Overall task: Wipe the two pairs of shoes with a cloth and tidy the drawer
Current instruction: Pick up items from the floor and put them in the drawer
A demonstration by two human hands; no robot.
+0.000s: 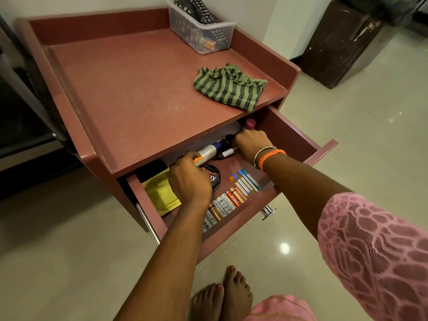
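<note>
The cabinet [129,89] fills the upper left of the frame, and its drawer [298,137] stands pulled out in the middle, where the tidying is going on. The striped cloth [229,89] lies on the cabinet top, right of centre, near the front edge; no shoes are in view. The left hand [190,179] grips a white tube [208,151] at the back of the drawer, above the polish tin [214,179]. The right hand [251,142] is clenched around a dark bottle with a pink cap [250,123]. Batteries [222,205] lie in a row along the front wall. I think a careless arm could scatter this row, or the bottle could hit the cabinet top when lifted.
</note>
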